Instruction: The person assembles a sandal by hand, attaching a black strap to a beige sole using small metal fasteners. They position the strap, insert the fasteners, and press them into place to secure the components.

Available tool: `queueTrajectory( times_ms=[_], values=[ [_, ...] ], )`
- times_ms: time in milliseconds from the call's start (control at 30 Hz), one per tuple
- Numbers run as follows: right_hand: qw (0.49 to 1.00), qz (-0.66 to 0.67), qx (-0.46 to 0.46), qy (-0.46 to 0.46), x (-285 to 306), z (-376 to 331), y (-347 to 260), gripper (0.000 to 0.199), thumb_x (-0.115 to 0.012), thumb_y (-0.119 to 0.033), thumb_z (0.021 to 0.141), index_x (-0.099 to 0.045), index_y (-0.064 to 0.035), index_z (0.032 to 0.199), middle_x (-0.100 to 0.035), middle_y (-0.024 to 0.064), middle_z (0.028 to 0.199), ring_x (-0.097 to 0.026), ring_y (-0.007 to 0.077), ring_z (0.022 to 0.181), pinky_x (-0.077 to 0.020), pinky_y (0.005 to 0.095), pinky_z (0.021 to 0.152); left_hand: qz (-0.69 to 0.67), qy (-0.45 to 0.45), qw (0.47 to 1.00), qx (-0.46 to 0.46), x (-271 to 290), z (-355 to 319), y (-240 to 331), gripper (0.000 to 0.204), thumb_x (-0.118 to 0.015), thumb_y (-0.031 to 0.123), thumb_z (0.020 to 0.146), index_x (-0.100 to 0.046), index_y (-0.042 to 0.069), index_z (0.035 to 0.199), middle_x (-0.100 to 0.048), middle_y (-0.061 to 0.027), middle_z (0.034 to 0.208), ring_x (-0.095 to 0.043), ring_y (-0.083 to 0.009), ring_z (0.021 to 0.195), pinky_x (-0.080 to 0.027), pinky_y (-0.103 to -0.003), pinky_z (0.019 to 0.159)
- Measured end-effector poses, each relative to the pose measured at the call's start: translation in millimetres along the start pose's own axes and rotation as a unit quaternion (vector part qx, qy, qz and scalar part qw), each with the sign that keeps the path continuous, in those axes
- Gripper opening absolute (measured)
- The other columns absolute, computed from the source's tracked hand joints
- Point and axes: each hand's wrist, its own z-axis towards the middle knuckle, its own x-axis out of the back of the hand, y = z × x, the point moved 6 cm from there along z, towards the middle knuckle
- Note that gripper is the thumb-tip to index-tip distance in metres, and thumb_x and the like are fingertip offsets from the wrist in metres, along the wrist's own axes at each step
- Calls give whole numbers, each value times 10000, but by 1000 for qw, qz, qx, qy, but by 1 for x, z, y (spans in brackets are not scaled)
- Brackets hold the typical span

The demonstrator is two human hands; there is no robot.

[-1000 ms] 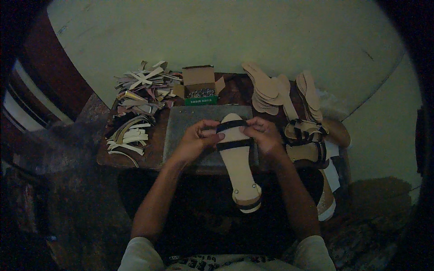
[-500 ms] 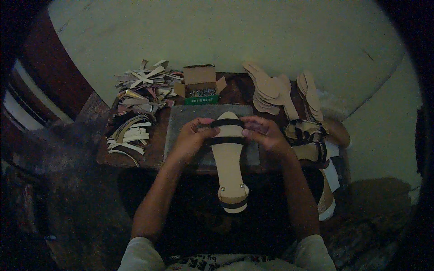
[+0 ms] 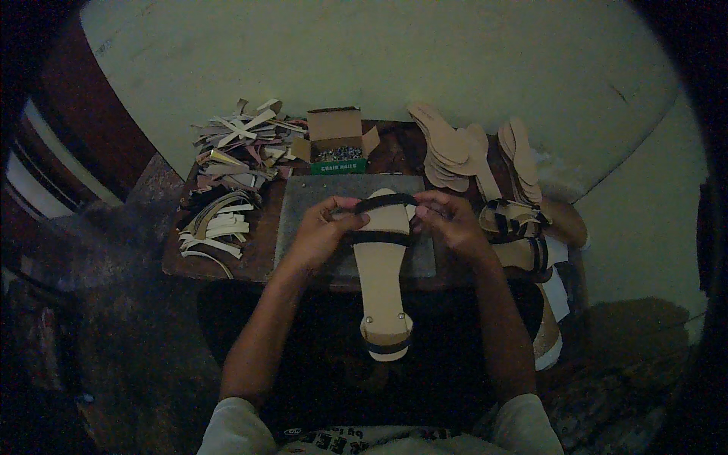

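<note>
A sandal (image 3: pixel 381 277) with a tan sole lies over the near edge of a grey slab (image 3: pixel 303 205), its toe pointing away and its heel end jutting toward me. Two dark straps cross its front half, and a dark heel strap (image 3: pixel 390 347) has a shiny stud on each side. My left hand (image 3: pixel 322 231) pinches the left end of the front strap (image 3: pixel 387 201) at the sole's edge. Thumb and fingers of my right hand (image 3: pixel 453 227) close on that strap's right end, and the strap bows up off the sole. The second strap (image 3: pixel 379 238) runs just nearer me.
Behind the slab stands an open green box (image 3: pixel 339 167) of small metal nails. Cut strips (image 3: pixel 235 144) pile up at the table's left. Stacked tan insoles (image 3: pixel 444 155) lie at the back right, with strapped sandals (image 3: pixel 516 220) nearer. A pale wall (image 3: pixel 379 53) rises behind.
The front strap's right end has come up and narrowed to a raised arc between my hands. The sandal's heel end has swung slightly left and nearer.
</note>
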Motion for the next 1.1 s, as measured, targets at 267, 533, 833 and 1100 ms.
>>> queueTrajectory(
  times_ms=[267,533,833,1100],
  values=[
    [998,46,10,-47,-6,-3,-9,350,-679,-93,888,-579,20,1204,-653,88,1032,-649,169,923,-542,340,834,-19,-11,1000,-13,2,2,-1,394,-736,137,813,-577,11,1151,-692,-86,941,-628,-151,858,-477,-294,801],
    [998,48,34,-30,-3,-1,-9,369,-689,-75,878,-563,33,1207,-657,128,1091,-648,191,965,-546,339,852,3,-17,1000,-3,1,0,1,408,-747,147,808,-571,20,1154,-680,-85,948,-626,-136,861,-476,-281,773],
    [1000,21,3,-1,8,3,2,363,-698,-90,879,-581,39,1197,-658,128,1090,-643,184,963,-552,333,846,-104,-25,994,3,1,4,-2,389,-744,83,811,-556,7,1143,-683,-115,945,-646,-174,839,-511,-305,756],
    [990,134,-11,-32,1,2,15,371,-689,-29,868,-556,27,1209,-645,123,1073,-644,194,970,-542,332,860,-43,-3,999,7,-7,-2,0,388,-743,129,810,-574,22,1142,-681,-92,967,-635,-165,880,-498,-306,784]
  ],
)
